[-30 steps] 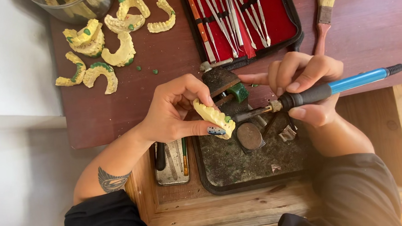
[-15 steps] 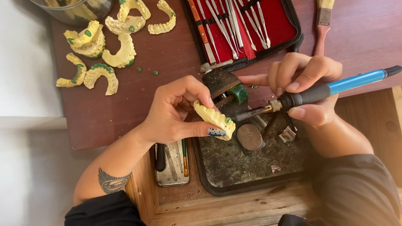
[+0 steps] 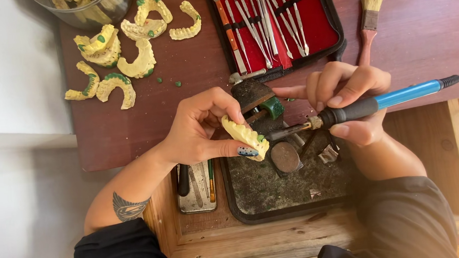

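Your left hand (image 3: 200, 128) pinches a yellow dental cast (image 3: 245, 137); your right hand (image 3: 347, 103) holds a blue-handled heated wax tool (image 3: 366, 106), tip just beside the cast, above a dark tray (image 3: 255, 196).

Dental cast (image 3: 245, 137): pale yellow, green dab noted. Heated tool (image 3: 376, 103): black handle, blue shaft. Instrument case (image 3: 276, 22): red lining. Desk (image 3: 415, 38): dark reddish-brown. Brush (image 3: 368, 27): red handle

Tiny delta only: the left hand (image 3: 200, 128) tilts the yellow plaster dental cast (image 3: 245, 137) slightly and nudges it toward the metal tip of the blue-handled electric wax tool (image 3: 369, 104), while the right hand (image 3: 347, 103) edges marginally downward.
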